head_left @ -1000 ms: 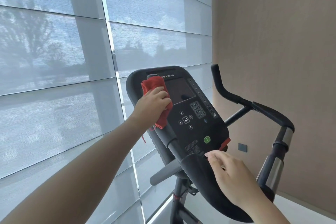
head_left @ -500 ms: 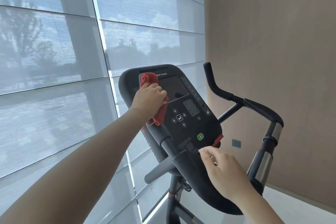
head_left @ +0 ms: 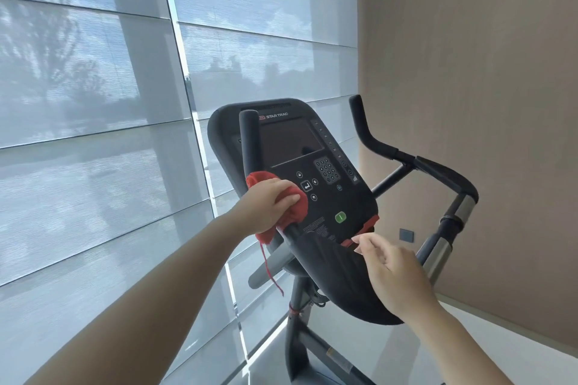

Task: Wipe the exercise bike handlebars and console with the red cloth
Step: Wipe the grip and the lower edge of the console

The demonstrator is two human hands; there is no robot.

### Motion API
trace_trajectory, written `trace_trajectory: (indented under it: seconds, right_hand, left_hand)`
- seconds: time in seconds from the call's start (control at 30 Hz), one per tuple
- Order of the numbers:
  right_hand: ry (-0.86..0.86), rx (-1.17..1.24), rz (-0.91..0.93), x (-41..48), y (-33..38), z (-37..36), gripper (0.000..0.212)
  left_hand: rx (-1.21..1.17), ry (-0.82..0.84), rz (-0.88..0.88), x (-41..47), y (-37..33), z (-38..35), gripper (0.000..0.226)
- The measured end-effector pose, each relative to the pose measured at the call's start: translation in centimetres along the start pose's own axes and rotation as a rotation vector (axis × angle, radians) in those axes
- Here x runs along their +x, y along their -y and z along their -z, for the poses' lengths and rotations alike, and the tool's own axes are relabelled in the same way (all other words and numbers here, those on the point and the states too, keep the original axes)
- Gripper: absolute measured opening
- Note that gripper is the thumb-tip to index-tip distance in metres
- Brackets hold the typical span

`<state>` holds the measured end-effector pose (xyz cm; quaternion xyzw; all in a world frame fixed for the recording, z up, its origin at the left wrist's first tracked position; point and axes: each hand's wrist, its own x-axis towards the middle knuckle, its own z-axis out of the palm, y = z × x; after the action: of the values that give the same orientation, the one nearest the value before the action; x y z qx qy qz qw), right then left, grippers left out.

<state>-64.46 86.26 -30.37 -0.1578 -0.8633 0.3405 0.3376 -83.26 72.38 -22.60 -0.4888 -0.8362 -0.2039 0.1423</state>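
The left hand (head_left: 269,201) grasps the fuzzy red cloth (head_left: 298,208), wrapped round the matte black cylindrical bar (head_left: 250,144) at frame centre, before the console (head_left: 353,203). The right hand (head_left: 394,272), fingers loosely curled and holding nothing, touches the console's smooth lower lip.

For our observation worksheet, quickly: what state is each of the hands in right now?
Left hand: grips the red cloth around the left handlebar.
Right hand: open, holding nothing, fingertips by the console.
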Motion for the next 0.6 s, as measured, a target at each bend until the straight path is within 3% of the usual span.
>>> trace_trajectory:
  seconds: [0.13,0.33,0.6]
  right_hand:
    - [-0.015,-0.041,-0.018,-0.2,-0.3,0.0,0.030]
    - [-0.019,-0.042,-0.052,-0.1,-0.4,-0.1,0.031]
    - [-0.056,-0.020,-0.031,-0.2,-0.7,-0.1,0.033]
  left_hand:
    - [-0.023,-0.117,-0.040,-0.7,0.1,-1.1,0.023]
    - [-0.097,-0.035,-0.153,-1.9,-0.7,-1.8,0.024]
    - [-0.045,-0.135,-0.093,-2.1,-1.5,-2.6,0.025]
